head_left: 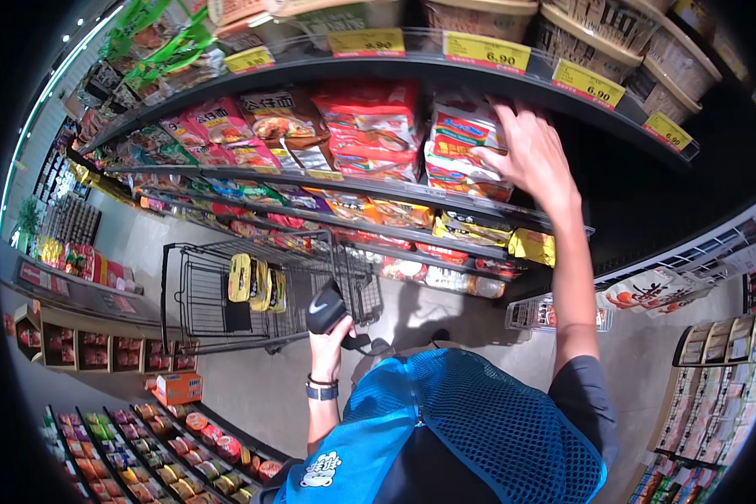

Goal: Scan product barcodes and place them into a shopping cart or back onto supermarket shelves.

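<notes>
My right hand (529, 148) reaches onto a shelf at the right end of a row of bagged instant noodles. Its thumb lies against a white and red Indomie noodle pack (457, 145), apart from the fingers. Those fingers extend over the pack's right side, their tips partly lost in shade. Red and white noodle packs (372, 135) stand just left of it. Lower down, my left hand (337, 337) is closed around a black item with a white Nike swoosh (326, 309), perhaps a cap. A dark band circles the left wrist.
A black wire shopping cart (201, 302) stands left of me, with several yellow packages (256, 281) inside. Above my right hand runs a shelf edge (416, 53) with yellow price tags and tubs. A small wire basket (523, 315) hangs low on the right. Stocked display racks (126, 453) stand behind.
</notes>
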### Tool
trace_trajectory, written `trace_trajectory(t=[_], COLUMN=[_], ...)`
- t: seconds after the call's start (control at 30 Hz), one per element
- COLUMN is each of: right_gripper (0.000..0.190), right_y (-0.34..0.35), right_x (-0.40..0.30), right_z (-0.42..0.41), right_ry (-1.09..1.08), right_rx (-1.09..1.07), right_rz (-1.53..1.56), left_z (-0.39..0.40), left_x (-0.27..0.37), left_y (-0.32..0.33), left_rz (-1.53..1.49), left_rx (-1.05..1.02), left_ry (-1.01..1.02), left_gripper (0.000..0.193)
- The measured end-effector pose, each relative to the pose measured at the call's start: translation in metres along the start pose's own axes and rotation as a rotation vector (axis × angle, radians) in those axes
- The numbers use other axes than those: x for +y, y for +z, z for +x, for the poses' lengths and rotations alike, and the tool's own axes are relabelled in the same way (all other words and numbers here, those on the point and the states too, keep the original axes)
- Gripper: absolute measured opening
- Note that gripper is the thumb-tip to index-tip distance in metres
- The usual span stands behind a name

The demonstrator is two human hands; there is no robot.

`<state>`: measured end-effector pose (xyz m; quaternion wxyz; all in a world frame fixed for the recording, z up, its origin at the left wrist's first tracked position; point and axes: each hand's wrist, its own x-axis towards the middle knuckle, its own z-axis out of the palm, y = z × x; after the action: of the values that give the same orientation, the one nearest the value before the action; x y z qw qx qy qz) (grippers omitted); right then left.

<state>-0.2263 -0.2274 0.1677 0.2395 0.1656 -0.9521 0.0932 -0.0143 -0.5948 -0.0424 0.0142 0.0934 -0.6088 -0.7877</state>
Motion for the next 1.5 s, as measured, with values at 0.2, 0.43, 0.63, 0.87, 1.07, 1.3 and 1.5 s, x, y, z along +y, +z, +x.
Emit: trace_trajectory(t=[0.2, 0.43, 0.63, 0.87, 1.07, 1.3, 1.5], right_gripper=[0.09, 0.063, 0.069, 0.09, 0.083, 0.084, 0.085], right_y=[0.009, 0.023, 0.004, 0.021, 0.119, 0.202, 0.221], right_x=[0.047, 0.035, -0.036, -0.093, -0.105, -0.12, -0.159], right_z=[0.06, 0.065, 0.011, -0.133, -0.243, -0.292, -0.264], right_ry=[0.394, 0.55, 0.075, 0.227, 0.852, 0.807, 0.844], right_rx=[-0.842, -0.937, -0.21, 0.319, 0.053, -0.471, -0.546], right_rz=[0.288, 0.137, -0.298, 0.194, 2.034, 2.234, 2.153], left_z=[-0.015, -0.022, -0.027, -0.034, -0.05, -0.072, -0.085], left_x=[-0.004, -0.013, -0.013, -0.004, 0.009, -0.001, -0.005], left_y=[-0.026, -0.063, -0.091, -0.091, -0.062, -0.065, -0.094], left_rz=[-0.083, -0.055, -0.074, -0.144, -0.281, -0.057, -0.253], left_rx=[-0.137, -0.247, -0.239, -0.171, -0.425, -0.37, -0.188], left_ry=[-0.056, -0.116, -0.192, -0.085, -0.171, -0.204, -0.192], left_gripper=[0.023, 0.026, 0.016, 0.02, 0.043, 0.056, 0.053])
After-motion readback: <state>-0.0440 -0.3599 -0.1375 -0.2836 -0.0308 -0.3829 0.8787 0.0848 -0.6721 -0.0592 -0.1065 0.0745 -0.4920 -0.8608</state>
